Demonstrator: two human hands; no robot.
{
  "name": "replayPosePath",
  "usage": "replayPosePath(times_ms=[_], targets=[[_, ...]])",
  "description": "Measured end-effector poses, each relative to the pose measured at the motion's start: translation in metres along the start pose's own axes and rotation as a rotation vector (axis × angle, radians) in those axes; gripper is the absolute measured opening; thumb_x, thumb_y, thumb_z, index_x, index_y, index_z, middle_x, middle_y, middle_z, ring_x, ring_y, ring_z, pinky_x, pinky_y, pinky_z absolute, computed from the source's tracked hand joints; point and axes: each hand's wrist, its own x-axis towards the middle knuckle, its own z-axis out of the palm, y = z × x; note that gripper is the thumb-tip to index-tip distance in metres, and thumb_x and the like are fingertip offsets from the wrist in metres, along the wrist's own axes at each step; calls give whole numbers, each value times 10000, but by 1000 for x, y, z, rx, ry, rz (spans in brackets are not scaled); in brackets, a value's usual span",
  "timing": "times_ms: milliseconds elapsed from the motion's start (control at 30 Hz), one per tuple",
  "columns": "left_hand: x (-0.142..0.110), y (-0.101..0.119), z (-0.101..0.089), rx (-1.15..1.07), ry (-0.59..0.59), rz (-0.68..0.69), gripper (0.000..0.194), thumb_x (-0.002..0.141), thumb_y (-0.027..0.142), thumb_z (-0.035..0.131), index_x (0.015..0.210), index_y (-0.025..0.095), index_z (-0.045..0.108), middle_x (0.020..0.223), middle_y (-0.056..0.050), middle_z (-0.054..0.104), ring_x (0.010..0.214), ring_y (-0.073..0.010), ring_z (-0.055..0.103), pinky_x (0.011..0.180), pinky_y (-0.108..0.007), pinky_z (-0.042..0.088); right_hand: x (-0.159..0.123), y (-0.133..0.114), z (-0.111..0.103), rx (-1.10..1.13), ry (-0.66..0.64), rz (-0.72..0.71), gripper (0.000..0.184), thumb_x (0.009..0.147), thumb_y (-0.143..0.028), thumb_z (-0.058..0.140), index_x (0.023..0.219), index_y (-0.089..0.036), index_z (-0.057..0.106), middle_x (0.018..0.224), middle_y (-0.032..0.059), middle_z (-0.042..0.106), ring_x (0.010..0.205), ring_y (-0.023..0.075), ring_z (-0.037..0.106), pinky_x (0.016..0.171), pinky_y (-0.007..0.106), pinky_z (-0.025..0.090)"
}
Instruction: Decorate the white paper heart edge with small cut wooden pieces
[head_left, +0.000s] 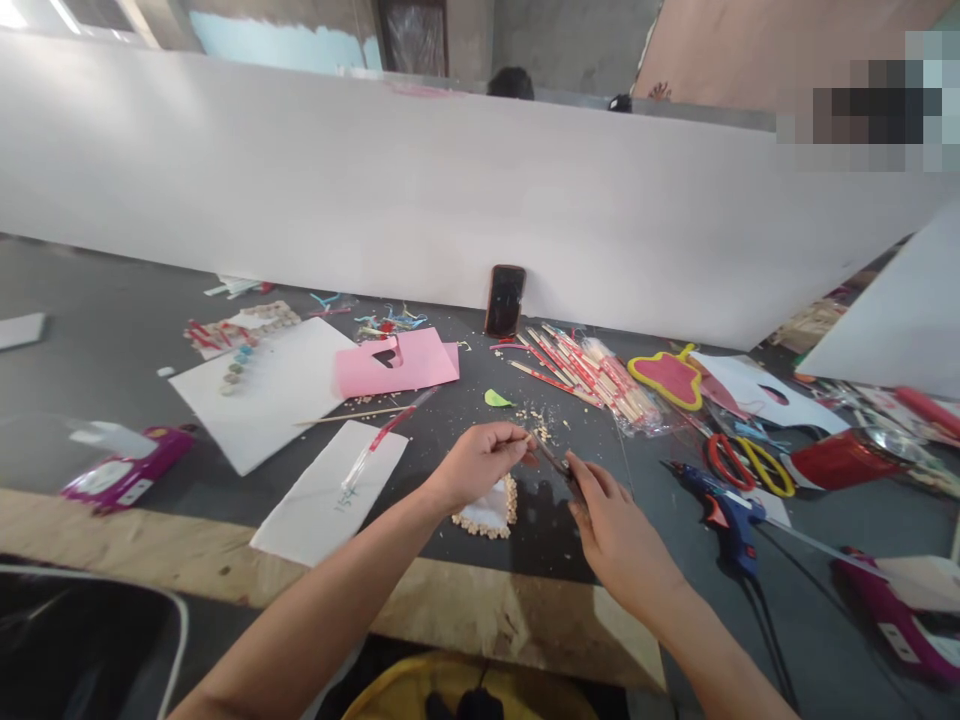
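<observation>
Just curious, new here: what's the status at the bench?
Left hand and right hand both on a slender dark tool. White piece edged with wood bits just below. Wood crumbs beside the tool.

Back of bench: phone [505, 300] leaning against a white board [375, 190]
Bench [97, 370] left: paper sheets [259, 395]
Bench right: glue gun [724, 515], scissors [746, 465]
Centre: bundled sticks [577, 375] before the phone; left hand [476, 465], right hand [615, 530] above a stick-edged card [487, 510]

Over the surface [97, 350] I count two hands, the left hand [476, 465] and the right hand [619, 530], plus one phone [505, 300], one blue glue gun [724, 515], two magenta packets [127, 468] [896, 625] and one pink card [397, 362].
</observation>
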Motion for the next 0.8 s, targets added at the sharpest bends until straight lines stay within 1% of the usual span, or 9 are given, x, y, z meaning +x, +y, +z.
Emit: replayPosePath(times_ms=[100, 267, 433, 567, 633, 700, 800], targets=[[-1, 0, 0, 42, -13, 22, 268, 833, 329, 492, 884, 127, 661, 618, 19, 555, 484, -71, 406, 470, -190, 282, 0, -1, 0, -40, 17, -2, 514, 891, -224, 306, 1404, -196, 301, 1301, 132, 464, 1123, 259, 486, 882, 409, 451], [-2, -1, 1, 123, -61, 64, 240, 842, 279, 485, 858, 146, 685, 680, 8, 627, 647, -112, 546, 595, -187, 376, -1, -5, -3, -142, 27, 25, 515, 889, -192, 321, 1403, -190, 306, 1300, 138, 469, 1112, 271, 481, 872, 415, 450], [-2, -4, 2, 150, -56, 58, 255, 845, 279, 482, 853, 137, 694, 722, -2, 679, 687, -134, 592, 647, -204, 416, -3, -8, -3, -208, 55, 20, 536, 873, -157, 332, 1406, -203, 299, 1289, 138, 476, 1083, 272, 493, 838, 412, 461], [-2, -6, 2, 156, -54, 84, 261, 846, 279, 484, 837, 137, 702, 768, -13, 704, 763, -151, 620, 717, -213, 436, -2, -6, 2, -190, 85, -4, 537, 865, -142, 324, 1400, -191, 308, 1282, 148, 479, 1079, 278, 495, 833, 432, 462], [-2, -6, 2, 145, -52, 97, 267, 849, 282, 480, 836, 134, 702, 767, -16, 706, 778, -154, 628, 732, -214, 443, -1, -6, 3, -161, 88, -23, 525, 877, -158, 314, 1401, -184, 303, 1308, 156, 462, 1100, 283, 491, 842, 438, 457], [-2, -4, 1, 132, -53, 101, 272, 852, 288, 478, 830, 132, 700, 763, -17, 707, 780, -155, 633, 732, -215, 450, 0, -8, 4, -121, 64, -31, 523, 894, -206, 315, 1413, -162, 271, 1318, 167, 460, 1091, 284, 511, 837, 428, 459], [-3, -1, 0, 134, -47, 109, 274, 853, 299, 479, 809, 134, 693, 768, -19, 712, 769, -157, 640, 716, -216, 459, 1, -13, 3, -80, 7, 3, 569, 900, -300, 352, 1422, -107, 234, 1200, 179, 552, 1000, 274, 573, 805, 398, 466]])
